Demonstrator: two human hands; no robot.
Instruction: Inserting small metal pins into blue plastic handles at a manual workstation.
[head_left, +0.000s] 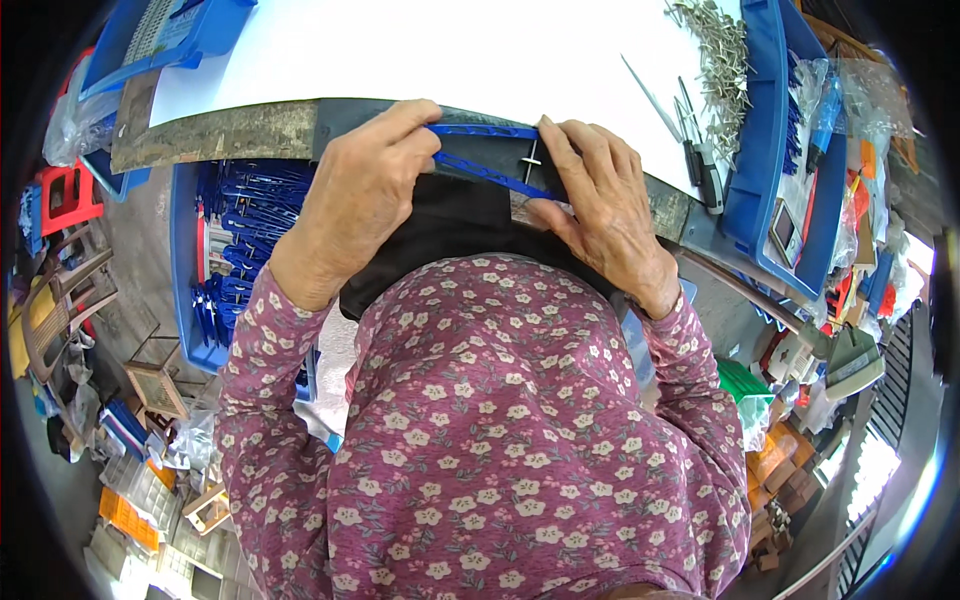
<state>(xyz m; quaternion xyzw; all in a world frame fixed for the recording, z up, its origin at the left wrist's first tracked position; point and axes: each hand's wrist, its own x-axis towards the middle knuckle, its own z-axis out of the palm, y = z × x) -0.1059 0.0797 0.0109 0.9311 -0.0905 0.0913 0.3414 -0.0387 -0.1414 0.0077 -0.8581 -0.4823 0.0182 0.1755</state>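
Note:
In front of me, at the table's near edge, is a slim blue plastic frame (490, 175) with two long perforated sides. My left hand (365, 185) pinches its left end between thumb and fingers. My right hand (605, 195) has thumb and index finger closed on the right end. Between the two sides, near my right fingers, stands a small metal pin (531, 160) with a wider collar. My fingertips partly hide both ends of the frame.
A pile of metal pins (715, 45) lies on the white table top (450, 50), with a dark-handled tool (708, 175) beside it. Blue bins stand at both sides; the left bin (183, 270) holds many blue strips. The right bin (765, 120) holds bags and tools.

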